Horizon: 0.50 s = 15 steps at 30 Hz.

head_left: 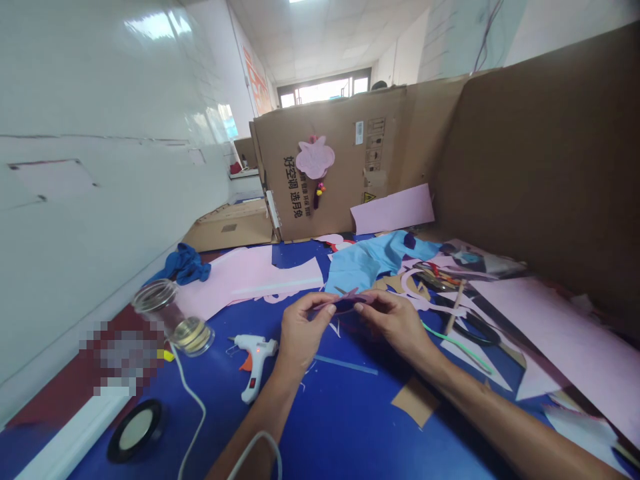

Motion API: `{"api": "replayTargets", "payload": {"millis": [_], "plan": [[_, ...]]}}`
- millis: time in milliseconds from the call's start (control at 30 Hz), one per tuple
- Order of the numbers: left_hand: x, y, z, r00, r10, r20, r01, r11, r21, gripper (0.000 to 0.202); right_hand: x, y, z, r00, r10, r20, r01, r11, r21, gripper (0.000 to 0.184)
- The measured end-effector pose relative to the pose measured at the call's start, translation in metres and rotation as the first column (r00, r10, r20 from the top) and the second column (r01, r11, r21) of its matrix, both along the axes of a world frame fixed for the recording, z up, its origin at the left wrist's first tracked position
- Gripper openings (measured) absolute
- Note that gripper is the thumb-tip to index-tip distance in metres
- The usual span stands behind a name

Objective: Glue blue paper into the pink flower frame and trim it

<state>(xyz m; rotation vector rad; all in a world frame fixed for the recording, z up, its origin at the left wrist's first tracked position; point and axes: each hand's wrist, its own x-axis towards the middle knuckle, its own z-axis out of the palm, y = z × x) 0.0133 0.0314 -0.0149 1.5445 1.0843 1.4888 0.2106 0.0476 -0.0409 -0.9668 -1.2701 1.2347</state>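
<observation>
Thin, light paper cutout [345, 301], soft and best held by its edges, pinched at centre frame by the closed left grip [303, 337] and right grip [393, 322] above the blue desk [345, 427].

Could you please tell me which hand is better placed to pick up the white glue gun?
Probably the left hand: the hot glue gun lies just beside it, while the right hand sits farther away.

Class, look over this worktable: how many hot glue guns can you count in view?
1. The white hot glue gun lies on the blue table, beside the left hand pinching a pink paper cutout. Others may be hidden under the paper scraps.
</observation>
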Motion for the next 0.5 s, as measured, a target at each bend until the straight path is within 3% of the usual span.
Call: {"api": "replayTargets", "payload": {"millis": [167, 367, 500], "plan": [[0.001, -0.002, 0.000, 0.992, 0.071, -0.101, -0.066, 0.997, 0.046, 0.018, 0.002, 0.001, 0.002, 0.997, -0.066, 0.035, 0.066, 0.998, 0.021, 0.029], [0.001, 0.002, -0.005, 0.978, 0.159, -0.133, -0.139, 0.979, 0.149, 0.024, 0.003, 0.002, 0.005, 0.982, -0.187, 0.037, 0.170, 0.949, 0.265, 0.012], [0.001, 0.010, -0.015, 0.977, 0.213, 0.000, -0.213, 0.977, -0.021, 0.046, 0.004, 0.001, 0.003, 0.964, -0.256, 0.069, 0.211, 0.900, 0.382, 0.006]]}}
